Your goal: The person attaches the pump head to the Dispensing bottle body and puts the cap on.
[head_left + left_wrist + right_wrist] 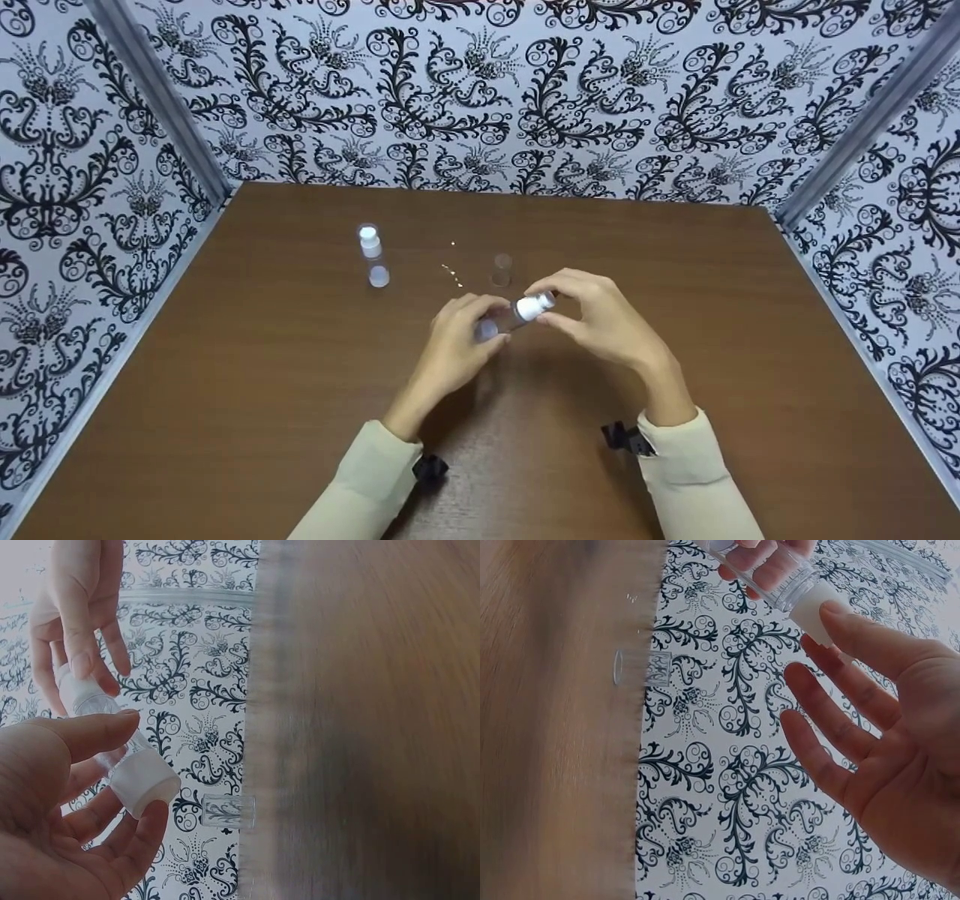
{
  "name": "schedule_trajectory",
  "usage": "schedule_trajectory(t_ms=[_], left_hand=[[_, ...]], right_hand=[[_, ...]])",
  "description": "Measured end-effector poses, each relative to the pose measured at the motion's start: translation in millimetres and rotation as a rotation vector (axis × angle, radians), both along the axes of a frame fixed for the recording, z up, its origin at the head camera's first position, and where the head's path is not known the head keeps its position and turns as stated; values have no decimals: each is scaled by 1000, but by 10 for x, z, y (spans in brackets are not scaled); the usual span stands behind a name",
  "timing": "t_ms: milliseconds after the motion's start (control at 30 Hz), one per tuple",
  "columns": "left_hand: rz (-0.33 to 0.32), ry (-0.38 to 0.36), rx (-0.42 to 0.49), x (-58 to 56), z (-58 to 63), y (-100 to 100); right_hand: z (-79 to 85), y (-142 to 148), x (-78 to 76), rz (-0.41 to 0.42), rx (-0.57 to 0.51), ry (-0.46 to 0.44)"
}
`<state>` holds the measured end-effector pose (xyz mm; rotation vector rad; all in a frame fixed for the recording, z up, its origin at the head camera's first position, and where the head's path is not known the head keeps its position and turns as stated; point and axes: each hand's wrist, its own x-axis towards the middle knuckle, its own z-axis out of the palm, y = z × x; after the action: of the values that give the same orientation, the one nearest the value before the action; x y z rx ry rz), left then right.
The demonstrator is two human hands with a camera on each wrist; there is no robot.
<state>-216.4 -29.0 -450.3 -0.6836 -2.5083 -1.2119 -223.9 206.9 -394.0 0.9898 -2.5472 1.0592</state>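
My left hand holds a clear pump bottle by its lower body, the thumb and fingers curled round it. The bottle is tilted, its white pump top pointing up and to the right. With thumb and forefinger my right hand pinches that white top; its other fingers are spread in the right wrist view. The bottle's white base shows between the left fingers in the left wrist view. Just beyond the hands, a clear cap stands on the table.
Another pump bottle with a white top stands at the back left of the brown table. Small shiny gold bits lie left of the clear cap. Patterned walls enclose the table at the back and sides.
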Motion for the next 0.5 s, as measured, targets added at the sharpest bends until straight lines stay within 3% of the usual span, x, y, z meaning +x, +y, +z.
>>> schedule_trajectory(t_ms=[500], left_hand=[[3, 10, -1, 10, -9, 14]], right_hand=[[-16, -38, 11, -62, -4, -49]])
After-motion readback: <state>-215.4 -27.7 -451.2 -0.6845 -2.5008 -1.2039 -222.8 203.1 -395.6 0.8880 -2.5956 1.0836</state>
